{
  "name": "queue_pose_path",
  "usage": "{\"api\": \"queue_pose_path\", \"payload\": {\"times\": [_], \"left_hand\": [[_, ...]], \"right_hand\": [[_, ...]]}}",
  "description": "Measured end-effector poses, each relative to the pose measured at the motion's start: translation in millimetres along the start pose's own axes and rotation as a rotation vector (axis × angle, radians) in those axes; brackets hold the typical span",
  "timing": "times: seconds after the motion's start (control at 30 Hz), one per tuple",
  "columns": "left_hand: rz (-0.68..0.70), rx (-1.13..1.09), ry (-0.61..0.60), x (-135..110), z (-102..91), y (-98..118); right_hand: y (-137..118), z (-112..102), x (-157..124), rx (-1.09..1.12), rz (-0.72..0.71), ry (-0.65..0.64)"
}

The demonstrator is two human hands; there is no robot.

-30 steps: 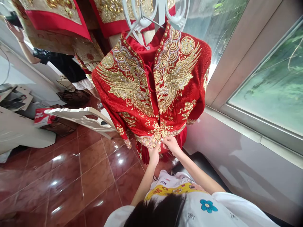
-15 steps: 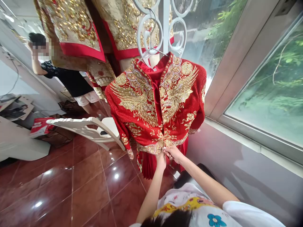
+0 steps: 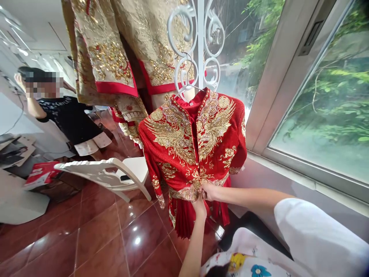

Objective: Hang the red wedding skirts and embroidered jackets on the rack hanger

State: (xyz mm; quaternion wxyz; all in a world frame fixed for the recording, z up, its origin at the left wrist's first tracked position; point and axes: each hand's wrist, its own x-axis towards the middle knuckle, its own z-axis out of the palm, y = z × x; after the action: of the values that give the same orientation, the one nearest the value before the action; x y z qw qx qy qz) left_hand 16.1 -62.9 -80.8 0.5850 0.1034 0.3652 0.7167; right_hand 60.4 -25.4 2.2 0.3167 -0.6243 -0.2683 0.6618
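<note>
A red jacket (image 3: 184, 154) with heavy gold embroidery hangs on a hanger from a white scrolled metal stand (image 3: 199, 42). Its front is closed down the middle. Both my hands meet at the bottom centre of its hem. My left hand (image 3: 198, 201) pinches the left edge of the hem from below. My right hand (image 3: 208, 191) pinches the right edge, fingers pressed together on the gold trim. A pleated red skirt (image 3: 184, 217) hangs under the jacket.
Gold and red garments (image 3: 115, 57) hang behind the jacket. A white chair (image 3: 106, 173) stands to the left on the glossy brown tile floor (image 3: 86, 238). A person in black (image 3: 66, 119) stands further left. A window (image 3: 325, 104) and sill run along the right wall.
The view has tilted upward, so the jacket sits lower in the frame and more of the stand shows. My hands stay pinched at the jacket's bottom hem.
</note>
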Motion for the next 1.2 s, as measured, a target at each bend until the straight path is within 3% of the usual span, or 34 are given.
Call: {"api": "queue_pose_path", "payload": {"times": [0.1,0.27,0.43,0.63,0.87,0.97,1.07,1.2], "left_hand": [[-0.131,-0.027,-0.036,-6,-2.0,6],[-0.37,-0.021,-0.112,-17,-7.9,3],[-0.465,0.013,-0.134,-25,-7.5,4],[-0.415,0.068,-0.127,-28,1.1,17],[-0.204,0.146,0.001,-29,-10.3,17],[-0.179,0.162,-0.005,-28,-13.7,18],[-0.187,0.166,-0.031,-25,-12.8,22],[-0.231,0.137,-0.059,-24,-15.0,28]], "right_hand": [[10,-5,-15,-0.078,0.032,-0.009],[32,-23,-36,-0.103,-0.124,-0.113],[36,-35,-51,-0.038,-0.2,-0.223],[32,-34,-58,0.052,-0.189,-0.201],[49,2,-47,0.009,-0.231,0.179],[45,18,-43,0.006,-0.256,0.281],[35,23,-42,0.019,-0.252,0.285],[34,16,-48,0.031,-0.278,0.175]]}}
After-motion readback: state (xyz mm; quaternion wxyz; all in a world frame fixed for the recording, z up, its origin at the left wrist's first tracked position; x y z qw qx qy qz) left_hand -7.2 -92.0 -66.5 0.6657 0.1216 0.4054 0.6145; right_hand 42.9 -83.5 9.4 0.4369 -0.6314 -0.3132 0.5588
